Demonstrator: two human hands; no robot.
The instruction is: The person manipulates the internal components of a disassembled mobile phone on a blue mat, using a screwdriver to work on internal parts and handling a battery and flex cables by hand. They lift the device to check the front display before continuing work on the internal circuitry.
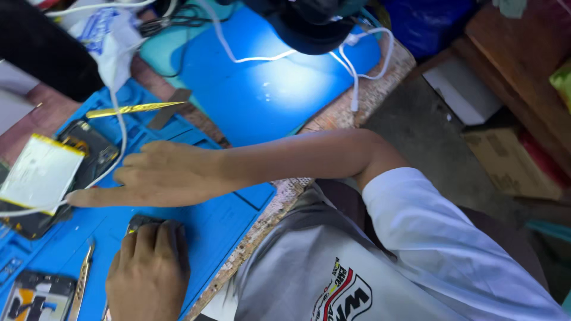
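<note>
A blue silicone repair mat [238, 220] covered the worn wooden workbench. Near the mat's front edge, the left hand [148, 270] was curled over a small dark device [143, 222], pressing it down. Just beyond it, the right hand [157, 175] lay flat and unclenched on the mat, fingertips touching a white cable [35, 208] beside a silver battery pack [38, 172].

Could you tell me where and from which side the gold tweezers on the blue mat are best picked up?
Probably grip the gold tweezers at the wider middle, from above, pinching across the width. They lie flat on the blue mat, tapering to a sharp tip at the right, with bare mat either side.
</note>
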